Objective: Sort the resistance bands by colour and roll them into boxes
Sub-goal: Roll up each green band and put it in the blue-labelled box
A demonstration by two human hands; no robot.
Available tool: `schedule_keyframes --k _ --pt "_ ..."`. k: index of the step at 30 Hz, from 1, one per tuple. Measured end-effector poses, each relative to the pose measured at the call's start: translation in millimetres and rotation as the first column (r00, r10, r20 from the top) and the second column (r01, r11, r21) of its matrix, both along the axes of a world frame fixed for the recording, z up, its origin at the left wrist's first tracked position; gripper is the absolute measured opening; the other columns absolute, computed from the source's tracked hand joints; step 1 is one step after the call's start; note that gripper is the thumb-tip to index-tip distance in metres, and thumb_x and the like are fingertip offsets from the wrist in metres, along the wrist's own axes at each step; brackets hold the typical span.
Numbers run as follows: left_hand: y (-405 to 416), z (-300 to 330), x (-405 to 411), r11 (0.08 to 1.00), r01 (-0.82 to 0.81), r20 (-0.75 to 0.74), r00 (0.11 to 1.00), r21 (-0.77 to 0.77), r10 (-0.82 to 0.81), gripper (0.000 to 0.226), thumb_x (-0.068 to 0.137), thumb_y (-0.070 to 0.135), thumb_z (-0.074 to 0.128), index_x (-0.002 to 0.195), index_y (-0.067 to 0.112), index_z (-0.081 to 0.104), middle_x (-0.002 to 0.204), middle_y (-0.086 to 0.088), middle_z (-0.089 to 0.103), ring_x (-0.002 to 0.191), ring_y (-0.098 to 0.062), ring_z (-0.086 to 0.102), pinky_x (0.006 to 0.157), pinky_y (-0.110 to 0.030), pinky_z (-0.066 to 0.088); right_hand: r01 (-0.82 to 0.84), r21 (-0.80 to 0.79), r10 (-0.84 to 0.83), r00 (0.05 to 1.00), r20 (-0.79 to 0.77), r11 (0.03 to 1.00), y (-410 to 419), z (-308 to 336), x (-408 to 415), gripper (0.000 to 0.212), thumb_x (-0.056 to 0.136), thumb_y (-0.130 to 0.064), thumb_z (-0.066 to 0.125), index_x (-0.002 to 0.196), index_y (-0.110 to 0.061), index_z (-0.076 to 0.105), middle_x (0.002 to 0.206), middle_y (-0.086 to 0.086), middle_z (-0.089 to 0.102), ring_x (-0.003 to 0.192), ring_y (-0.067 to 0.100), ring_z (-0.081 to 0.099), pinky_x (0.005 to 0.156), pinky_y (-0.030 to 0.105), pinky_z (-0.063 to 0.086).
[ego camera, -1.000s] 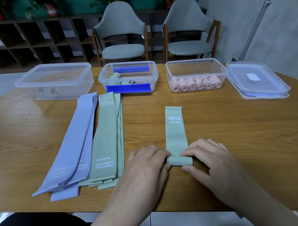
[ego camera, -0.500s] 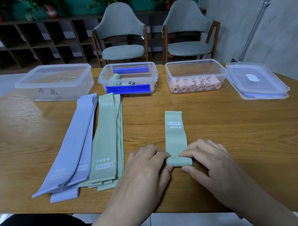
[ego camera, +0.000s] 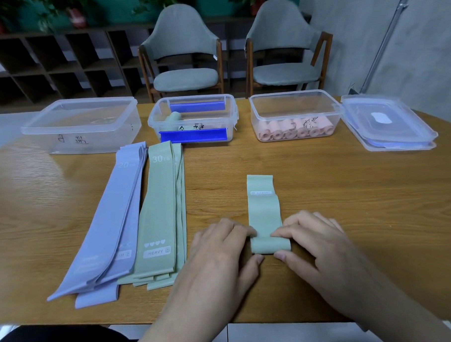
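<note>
My left hand (ego camera: pixel 222 251) and right hand (ego camera: pixel 312 242) pinched the roll ends of the soft, stretchy flat green rubber resistance band (ego camera: pixel 264 210), its tail at 12 o'clock; felt light, springy, best gripped at both edges.

Green band (ego camera: pixel 264 210) half-rolled, purple (ego camera: pixel 110 222) and green stacks (ego camera: pixel 160 212) flat
</note>
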State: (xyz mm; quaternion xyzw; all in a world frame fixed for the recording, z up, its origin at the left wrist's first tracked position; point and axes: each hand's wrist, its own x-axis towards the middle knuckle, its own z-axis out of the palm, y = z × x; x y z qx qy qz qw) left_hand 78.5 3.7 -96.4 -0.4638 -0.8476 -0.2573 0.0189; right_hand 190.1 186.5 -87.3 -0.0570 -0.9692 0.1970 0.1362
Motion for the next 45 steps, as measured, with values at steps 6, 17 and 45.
schedule_keyframes --k 6,17,45 --pt "1.1 -0.6 0.0 1.0 -0.009 -0.014 1.0 0.006 0.009 0.026 0.097 0.044 0.048 0.118 0.033 0.059 0.109 0.019 0.05 0.104 -0.006 0.05 0.09 -0.027 0.037 0.003 -0.021 -0.003 1.0 0.013 1.0 0.5 0.0 -0.2 0.038 0.087 -0.059 0.045 0.115 -0.037 0.062 0.109 -0.027 0.05 0.104 -0.002 0.047 0.09 0.026 0.035" --pt "-0.3 -0.1 -0.7 1.0 -0.008 0.01 1.0 -0.001 0.008 0.031 0.094 0.049 0.046 0.117 0.034 0.06 0.11 0.021 0.049 0.107 -0.006 0.05 0.094 -0.029 0.037 0.005 0.012 -0.005 1.0 0.016 1.0 -0.1 -0.2 -0.2 0.04 0.091 -0.058 0.041 0.116 -0.036 0.063 0.106 -0.027 0.049 0.1 -0.002 0.045 0.088 0.026 0.035" --pt "0.6 3.1 1.0 1.0 -0.009 -0.016 1.0 -0.018 0.009 0.033 0.096 0.051 0.04 0.12 0.036 0.058 0.109 0.02 0.049 0.106 -0.005 0.049 0.093 -0.029 0.035 0.018 -0.007 -0.018 0.999 0.038 1.0 1.0 1.1 -0.1 0.038 0.087 -0.062 0.042 0.114 -0.041 0.057 0.109 -0.03 0.046 0.104 -0.003 0.045 0.09 0.026 0.038"
